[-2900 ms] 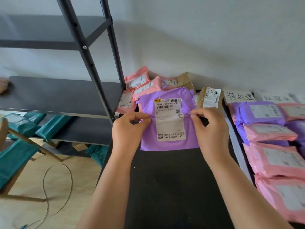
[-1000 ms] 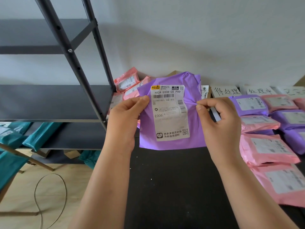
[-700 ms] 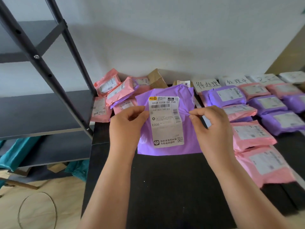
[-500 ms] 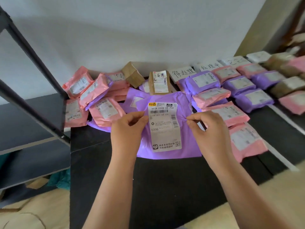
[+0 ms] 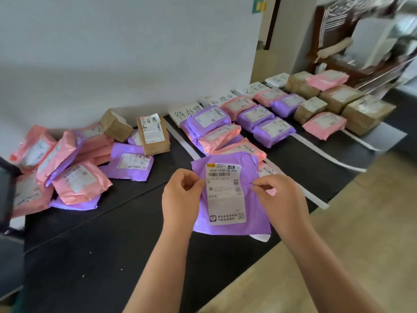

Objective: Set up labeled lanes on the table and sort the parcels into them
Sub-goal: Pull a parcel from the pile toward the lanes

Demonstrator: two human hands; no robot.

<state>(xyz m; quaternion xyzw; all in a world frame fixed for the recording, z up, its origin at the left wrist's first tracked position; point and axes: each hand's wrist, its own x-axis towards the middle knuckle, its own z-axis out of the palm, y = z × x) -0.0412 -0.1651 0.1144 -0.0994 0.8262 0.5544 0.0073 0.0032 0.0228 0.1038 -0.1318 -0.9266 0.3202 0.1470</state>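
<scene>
As I am looking down across a black tabletop [image 5: 108, 256], I am holding a purple parcel [image 5: 255, 220] up in front of me with both hands, its white shipping label [image 5: 225, 195] facing me. My left hand [image 5: 182, 197] is pinching the parcel's left edge between thumb and curled fingers. My right hand [image 5: 279, 199] is pinching its right side, puckering the plastic there. The label is showing a barcode, the code 482A E008-00 PDD and, lower down, E008. The parcel is hanging over the near part of the tabletop, in front of the near end of the first lane. I cannot tell whether its bottom edge is touching the surface.

To my left, a loose pile of parcels [image 5: 74, 172], pink and purple, is lying against the white wall [image 5: 135, 53]. A small brown box [image 5: 116, 124] is sitting at the back of it, and a taller brown parcel [image 5: 153, 136] with handwriting on its label is leaning just beside that. To my right, white strips [image 5: 325, 154] are dividing the tabletop into lanes running away from me. Handwritten paper signs [image 5: 185, 112] are sitting at the far end of the lanes, along the wall. Rows of parcels [image 5: 207, 119], pink and purple, are filling the nearer lanes. Brown boxes [image 5: 338, 96] and two pink parcels [image 5: 325, 126] are sitting in the farthest lanes, which are blurred.
</scene>
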